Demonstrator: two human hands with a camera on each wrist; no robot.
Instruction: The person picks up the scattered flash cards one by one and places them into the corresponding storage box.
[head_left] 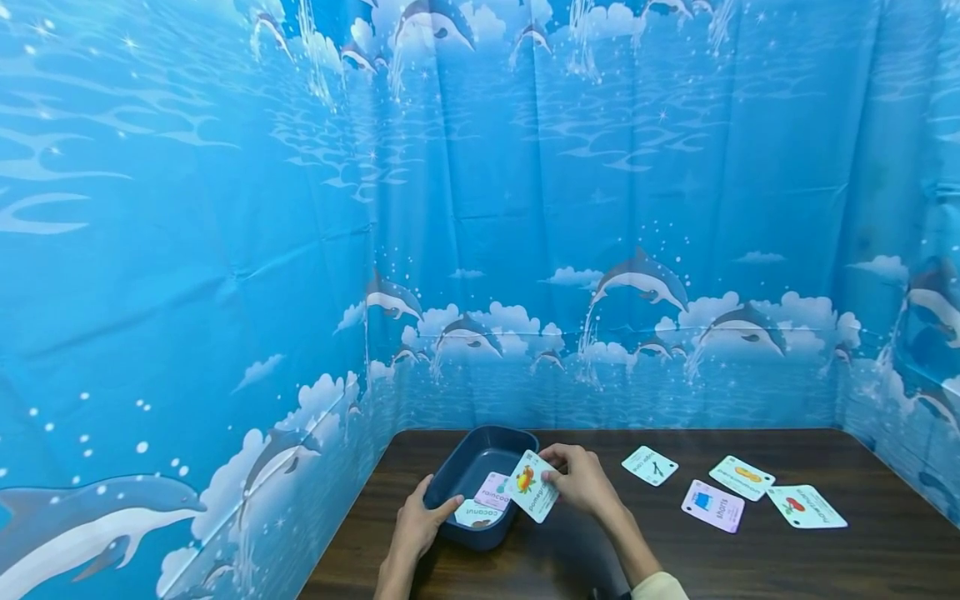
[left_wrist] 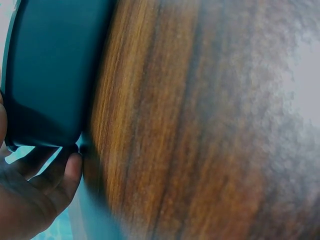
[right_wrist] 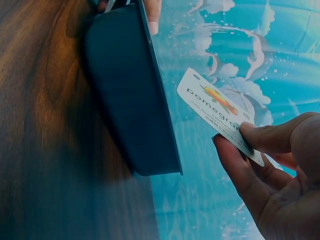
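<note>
A dark blue plastic bin [head_left: 491, 437] stands tilted toward the person on the table's left part. My left hand [head_left: 418, 521] grips its near left side, thumb over the rim; the left wrist view shows fingers [left_wrist: 73, 172] beneath its edge. Inside lie a pink raincoat card [head_left: 492, 490] and a white coconut card [head_left: 478, 513]. Between thumb and fingers my right hand [head_left: 581, 477] pinches a pomegranate flash card [head_left: 534, 487], held at the bin's right rim. In the right wrist view that pomegranate card [right_wrist: 212, 102] appears apart from the bin wall [right_wrist: 127, 85].
On the table's right lie a sugar cane card [head_left: 649, 466], a pink shorts card [head_left: 712, 506], a card with an orange-yellow picture [head_left: 742, 477] and a card with a red picture [head_left: 808, 507]. Dolphin-print curtains [head_left: 600, 208] border the dark wooden table [head_left: 600, 567].
</note>
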